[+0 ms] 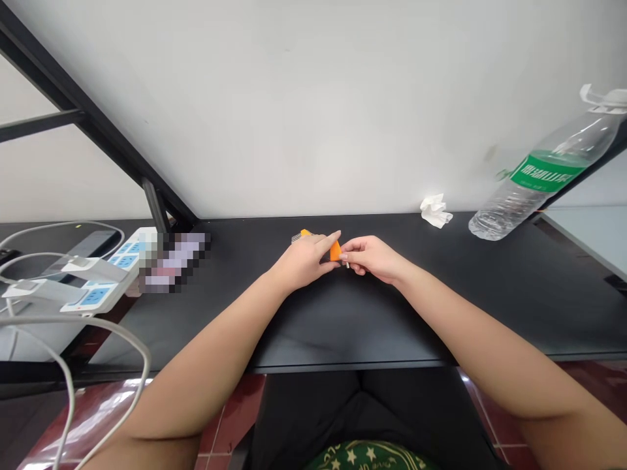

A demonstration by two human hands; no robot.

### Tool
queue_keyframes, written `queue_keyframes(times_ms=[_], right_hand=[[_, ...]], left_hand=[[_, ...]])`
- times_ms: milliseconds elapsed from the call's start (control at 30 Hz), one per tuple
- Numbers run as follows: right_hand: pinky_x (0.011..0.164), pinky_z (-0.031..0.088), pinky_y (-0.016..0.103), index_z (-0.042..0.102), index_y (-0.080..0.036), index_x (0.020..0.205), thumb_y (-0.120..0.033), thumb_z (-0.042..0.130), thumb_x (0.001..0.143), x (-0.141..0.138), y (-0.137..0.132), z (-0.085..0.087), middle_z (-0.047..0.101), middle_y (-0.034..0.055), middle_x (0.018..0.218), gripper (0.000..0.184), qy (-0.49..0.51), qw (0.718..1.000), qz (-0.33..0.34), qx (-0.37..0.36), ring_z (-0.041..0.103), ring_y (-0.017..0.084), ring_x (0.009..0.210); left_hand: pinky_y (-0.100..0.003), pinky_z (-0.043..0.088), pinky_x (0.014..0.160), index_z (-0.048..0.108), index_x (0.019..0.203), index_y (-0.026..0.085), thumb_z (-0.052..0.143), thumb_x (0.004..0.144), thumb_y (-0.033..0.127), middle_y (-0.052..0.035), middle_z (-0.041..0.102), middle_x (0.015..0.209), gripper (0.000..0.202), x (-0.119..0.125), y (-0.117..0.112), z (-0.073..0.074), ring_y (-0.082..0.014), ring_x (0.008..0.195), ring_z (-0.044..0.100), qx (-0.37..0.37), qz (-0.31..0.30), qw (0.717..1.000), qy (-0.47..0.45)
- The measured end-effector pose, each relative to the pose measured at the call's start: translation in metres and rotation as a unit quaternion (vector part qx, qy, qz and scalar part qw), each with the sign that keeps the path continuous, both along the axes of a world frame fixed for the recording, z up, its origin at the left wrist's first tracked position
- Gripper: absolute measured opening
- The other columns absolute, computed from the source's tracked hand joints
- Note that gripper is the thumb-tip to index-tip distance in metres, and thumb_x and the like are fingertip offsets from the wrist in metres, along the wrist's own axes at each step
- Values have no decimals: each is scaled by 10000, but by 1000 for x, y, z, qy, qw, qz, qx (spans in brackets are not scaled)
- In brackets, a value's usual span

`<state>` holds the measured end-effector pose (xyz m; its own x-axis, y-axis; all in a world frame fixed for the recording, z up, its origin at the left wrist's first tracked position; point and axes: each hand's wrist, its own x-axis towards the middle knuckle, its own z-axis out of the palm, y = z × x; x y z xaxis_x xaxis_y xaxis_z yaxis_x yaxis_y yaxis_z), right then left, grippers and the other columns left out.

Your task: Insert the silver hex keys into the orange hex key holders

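Observation:
My left hand [306,259] lies over a small orange object [336,251] low above the black tabletop, its thumb and fingers closed around it. Most of that object is hidden under the hand; an orange corner and a black-and-white striped bit show at the far left of the fingers. Close by on the right, my right hand [368,254] has its thumb and fingers pinched together at the orange object's right end. A small pale, shiny piece [347,265] sticks out below those fingertips. It is too small to name.
A crumpled tissue [435,210] lies by the wall, near a large clear bottle [531,173] with a green label, tilted in view. On the left are a white power strip [110,277] with plugs, loose pale cables [142,352], a phone [91,245] and a blurred-out item [176,261].

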<state>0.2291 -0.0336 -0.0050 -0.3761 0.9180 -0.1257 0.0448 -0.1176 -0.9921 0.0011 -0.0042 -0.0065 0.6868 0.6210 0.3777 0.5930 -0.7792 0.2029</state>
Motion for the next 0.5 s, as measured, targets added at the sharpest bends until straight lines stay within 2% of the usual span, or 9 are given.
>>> queue_keyframes(times_ms=[200, 267, 333, 367, 433, 500], right_hand=[[492, 391, 233, 750, -161, 869, -392, 821, 810, -2, -2, 1, 666, 34, 766, 249, -6, 1000, -1, 0, 500, 94, 582], [510, 405, 250, 743, -179, 902, -408, 763, 864, 0, -1, 0, 672, 30, 778, 233, -52, 998, 10, 23, 510, 106, 584], [562, 434, 271, 743, -198, 932, -393, 694, 919, 7, 1, 1, 683, 30, 802, 201, -151, 985, 11, 88, 548, 128, 621], [602, 447, 283, 743, -204, 928, -362, 676, 930, 12, 2, 2, 690, 36, 834, 172, -215, 966, 11, 141, 572, 142, 664], [680, 452, 304, 745, -204, 907, -268, 671, 917, 23, 4, 5, 695, 55, 932, 98, -344, 905, 20, 250, 602, 168, 760], [696, 437, 312, 748, -201, 921, -190, 664, 896, 33, 6, 8, 683, 71, 1018, 88, -435, 847, 45, 301, 601, 175, 788]], left_hand=[[-410, 566, 954, 531, 1498, 214, 666, 922, 378, -86, 755, 1130, 614, 1, 0, -1, -256, 1008, 733, -75, 3, 996, -48], [-394, 575, 954, 537, 1487, 223, 656, 912, 366, -84, 746, 1202, 605, 2, 1, -3, -245, 1026, 734, -106, 2, 992, -66], [-379, 588, 940, 559, 1455, 222, 653, 906, 369, -85, 731, 1260, 576, 2, 1, -4, -240, 1051, 731, -131, 9, 988, -79], [-373, 594, 929, 569, 1438, 220, 654, 906, 374, -83, 729, 1262, 560, 2, 2, -5, -238, 1051, 731, -138, 14, 987, -83], [-363, 600, 908, 585, 1408, 221, 661, 904, 391, -72, 738, 1229, 538, 1, 3, -4, -234, 1038, 730, -145, 19, 986, -86], [-367, 596, 909, 592, 1391, 224, 665, 904, 404, -61, 748, 1192, 524, -1, 4, -3, -235, 1025, 731, -145, 20, 986, -83]])
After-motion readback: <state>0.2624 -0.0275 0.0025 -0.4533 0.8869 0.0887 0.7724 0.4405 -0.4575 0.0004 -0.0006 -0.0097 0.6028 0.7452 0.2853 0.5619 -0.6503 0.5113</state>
